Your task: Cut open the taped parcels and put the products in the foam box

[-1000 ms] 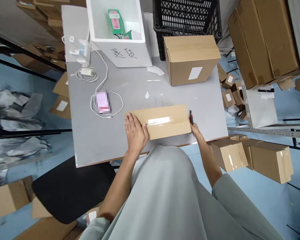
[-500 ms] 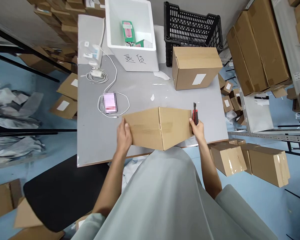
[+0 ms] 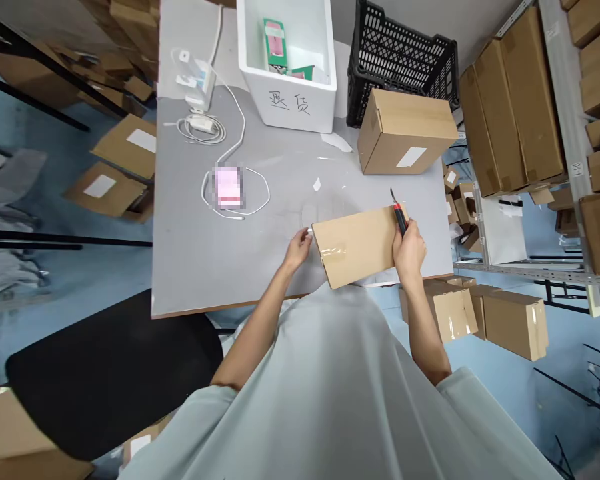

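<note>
A brown cardboard box (image 3: 357,247) is held tilted over the front edge of the table, with a strip of clear tape on its facing side. My left hand (image 3: 299,249) is closed at the box's left corner, where a small whitish bit shows by the fingertips. My right hand (image 3: 411,253) grips a red and black box cutter (image 3: 399,215), its tip pointing away from me, and also rests against the box's right end. The fingers behind the box are hidden.
On the grey table (image 3: 190,267) lie a blurred pink item (image 3: 229,187) and a white cable (image 3: 267,190). Farther back stand a white bin (image 3: 300,110), a black crate (image 3: 405,57), a labelled carton (image 3: 410,130) and a power strip (image 3: 203,83). A black chair (image 3: 115,373) is at left.
The box has turned, and another face with tape now shows. My left hand has moved right along with its left end. My right hand, still holding the box cutter, has shifted slightly right.
</note>
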Motion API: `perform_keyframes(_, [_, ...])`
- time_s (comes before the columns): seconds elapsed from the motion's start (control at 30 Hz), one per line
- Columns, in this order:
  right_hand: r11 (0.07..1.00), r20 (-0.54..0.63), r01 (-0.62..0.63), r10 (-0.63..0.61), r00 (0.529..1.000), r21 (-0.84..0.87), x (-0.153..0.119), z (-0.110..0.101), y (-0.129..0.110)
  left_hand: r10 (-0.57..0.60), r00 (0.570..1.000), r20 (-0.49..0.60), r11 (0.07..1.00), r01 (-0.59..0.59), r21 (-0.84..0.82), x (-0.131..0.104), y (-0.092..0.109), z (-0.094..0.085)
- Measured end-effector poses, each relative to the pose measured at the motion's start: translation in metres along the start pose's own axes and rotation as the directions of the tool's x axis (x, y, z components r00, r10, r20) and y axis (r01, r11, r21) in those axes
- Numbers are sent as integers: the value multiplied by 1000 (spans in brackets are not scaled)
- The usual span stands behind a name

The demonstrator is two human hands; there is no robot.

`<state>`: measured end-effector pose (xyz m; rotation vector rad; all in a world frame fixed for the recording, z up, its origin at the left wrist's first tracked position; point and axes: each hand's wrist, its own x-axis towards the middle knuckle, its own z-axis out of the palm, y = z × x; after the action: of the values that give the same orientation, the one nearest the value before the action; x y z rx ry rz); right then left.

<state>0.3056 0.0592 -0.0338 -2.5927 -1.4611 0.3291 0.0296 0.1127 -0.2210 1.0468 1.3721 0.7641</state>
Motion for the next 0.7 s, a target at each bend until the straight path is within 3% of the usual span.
perform_keyframes(0.13, [1000, -51, 15, -13, 999, 28, 5, 5, 4, 140, 986, -88, 990, -140, 10, -8, 40, -28])
perform_keyframes(0.2, [997, -111, 63, -57, 992, 53, 5, 3, 6, 236, 971, -47, 972, -235, 23, -20, 66, -34])
perform_keyframes(0.33, [980, -229, 186, -167, 959, 67, -15, -12, 6, 294, 951, 99, 949, -302, 87, -43, 104, -35])
perform_keyframes(0.4, [978, -174, 191, -175, 969, 80, -36, -23, 2, 289, 947, 139, 946, -305, 106, -48, 110, -34])
perform_keyframes(0.5, [967, 13, 186, -191, 982, 173, -75, -37, -10, 266, 950, 165, 955, -283, 93, -46, 110, -35])
perform_keyframes(0.7, [903, 274, 177, -298, 914, 392, -133, -38, -37, 264, 941, 213, 959, -280, 50, -39, 107, -42])
